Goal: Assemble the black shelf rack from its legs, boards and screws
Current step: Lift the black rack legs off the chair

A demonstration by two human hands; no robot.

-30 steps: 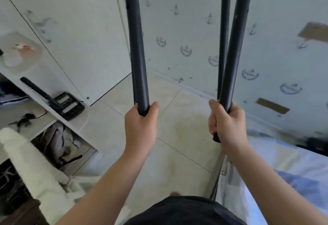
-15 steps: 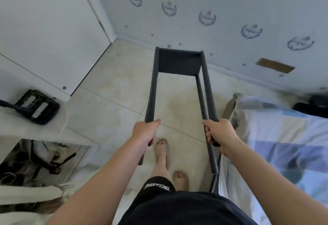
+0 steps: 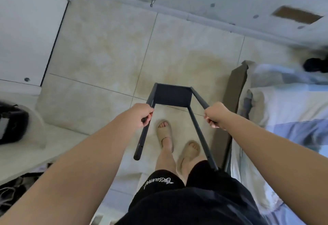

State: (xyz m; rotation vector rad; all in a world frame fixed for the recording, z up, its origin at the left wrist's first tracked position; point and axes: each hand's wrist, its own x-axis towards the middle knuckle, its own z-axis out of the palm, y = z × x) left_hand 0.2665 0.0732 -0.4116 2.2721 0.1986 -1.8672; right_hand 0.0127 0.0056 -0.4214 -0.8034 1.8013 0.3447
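Head view, middle of the frame: how much of the rack (image 3: pixel 173 98) is together?

One board (image 3: pixel 166 93) sits fixed between the legs (image 3: pixel 141 139) at their far end, just above centre. It is the only board I can see on it.

How many legs?

Three show plainly. A fourth may be hidden behind the left one, but I cannot tell. Their free ends point back toward the person, lower centre, and small holes (image 3: pixel 141 146) near those ends stand bare.

So more boards and screws to go?

I judge so. The first stage looks done, with the near ends unbraced. I can make out no loose black boards or screws here.

And the hands?

The left hand (image 3: pixel 142 113) is clenched round the left leg and the right hand (image 3: pixel 216 114) round the upper right leg, one either side of centre. Both grasp partway along, so the rack is carried tilted over the floor (image 3: pixel 106 56), above the person's feet (image 3: pixel 165 132). Whether the board end touches the tiles I cannot tell.

What is beside it?

A bed (image 3: pixel 284 104) along the right edge, near the right legs.
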